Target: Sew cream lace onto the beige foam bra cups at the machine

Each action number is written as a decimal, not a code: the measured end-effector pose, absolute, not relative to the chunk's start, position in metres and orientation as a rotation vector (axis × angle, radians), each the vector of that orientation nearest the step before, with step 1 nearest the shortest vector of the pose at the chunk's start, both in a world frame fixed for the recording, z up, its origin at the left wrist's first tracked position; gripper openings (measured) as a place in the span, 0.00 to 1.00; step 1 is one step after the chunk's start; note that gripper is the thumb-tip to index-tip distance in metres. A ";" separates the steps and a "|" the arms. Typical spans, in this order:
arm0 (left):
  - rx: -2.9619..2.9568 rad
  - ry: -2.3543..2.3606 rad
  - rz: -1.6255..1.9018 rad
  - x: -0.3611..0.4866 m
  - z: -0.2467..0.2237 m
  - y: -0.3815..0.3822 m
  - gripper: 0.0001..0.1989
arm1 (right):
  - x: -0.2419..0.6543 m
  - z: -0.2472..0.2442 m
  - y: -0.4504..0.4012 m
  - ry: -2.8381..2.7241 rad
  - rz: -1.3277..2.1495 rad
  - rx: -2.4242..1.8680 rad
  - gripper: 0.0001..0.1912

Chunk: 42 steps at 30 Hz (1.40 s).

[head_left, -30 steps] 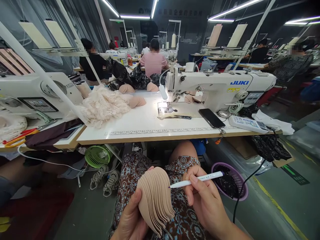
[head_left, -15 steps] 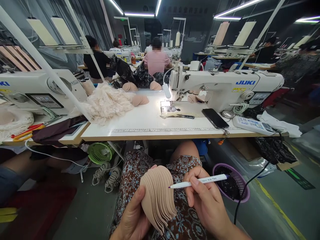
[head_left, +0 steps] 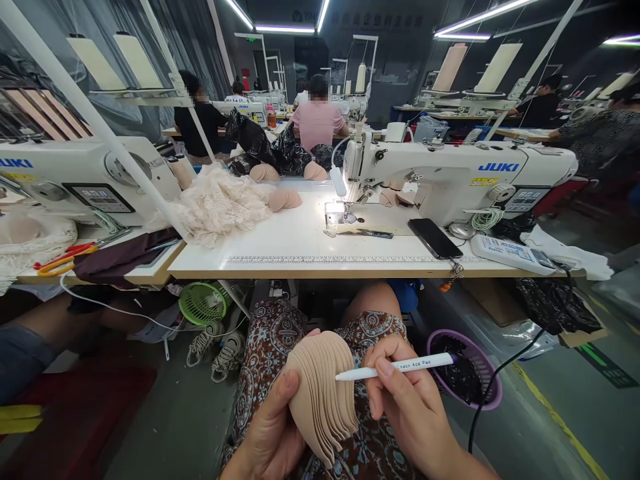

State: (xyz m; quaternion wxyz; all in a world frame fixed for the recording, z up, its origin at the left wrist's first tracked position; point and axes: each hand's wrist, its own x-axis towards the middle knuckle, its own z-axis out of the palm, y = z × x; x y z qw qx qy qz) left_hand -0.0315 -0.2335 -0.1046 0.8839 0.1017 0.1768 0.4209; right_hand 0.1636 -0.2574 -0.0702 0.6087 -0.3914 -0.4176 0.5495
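Observation:
My left hand grips a fanned stack of beige fabric pads above my lap, its thumb on the stack's left edge. Between the thumb and fingers of my right hand is a white marker pen, pointing left. The pen's tip lies over the right part of the stack; whether it touches cannot be made out. Patterned brown and blue cloth covers the lap below.
A white sewing table spans the view ahead, bearing a sewing machine, a black phone, tweezers and cream lace. A purple basket stands at lower right. Other people sit further back.
The stack and my left hand have shifted slightly right in view. The pen's tip now lies further in over the stack, and its purple point no longer shows. The background has also shifted right.

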 end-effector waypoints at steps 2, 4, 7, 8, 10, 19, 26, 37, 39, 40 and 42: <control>0.208 0.380 0.883 -0.032 -0.105 -0.234 0.41 | 0.163 -0.069 -0.257 -0.950 1.262 -0.879 0.17; 0.196 0.380 0.890 -0.033 -0.105 -0.234 0.40 | 0.164 -0.068 -0.257 -0.948 1.237 -0.868 0.16; 0.195 0.365 0.878 -0.034 -0.105 -0.233 0.39 | 0.163 -0.068 -0.256 -0.972 1.229 -0.885 0.15; 0.198 0.358 0.874 -0.033 -0.104 -0.233 0.38 | 0.163 -0.068 -0.256 -0.982 1.233 -0.888 0.16; 0.204 0.352 0.870 -0.032 -0.102 -0.233 0.36 | 0.162 -0.067 -0.256 -0.996 1.250 -0.882 0.16; 0.215 0.388 0.867 -0.029 -0.097 -0.232 0.37 | 0.162 -0.064 -0.256 -0.994 1.244 -0.881 0.15; 0.215 0.386 0.883 -0.027 -0.098 -0.234 0.31 | 0.161 -0.064 -0.255 -0.985 1.258 -0.835 0.15; 0.209 0.390 0.882 -0.025 -0.094 -0.233 0.33 | 0.161 -0.067 -0.257 -1.016 1.243 -0.834 0.14; 0.208 0.382 0.881 -0.025 -0.094 -0.234 0.32 | 0.161 -0.067 -0.257 -1.033 1.231 -0.842 0.14; 0.206 0.385 0.884 -0.025 -0.094 -0.234 0.33 | 0.160 -0.067 -0.257 -1.048 1.238 -0.839 0.14; 0.207 0.402 0.886 -0.025 -0.094 -0.235 0.37 | 0.160 -0.066 -0.257 -1.076 1.261 -0.815 0.13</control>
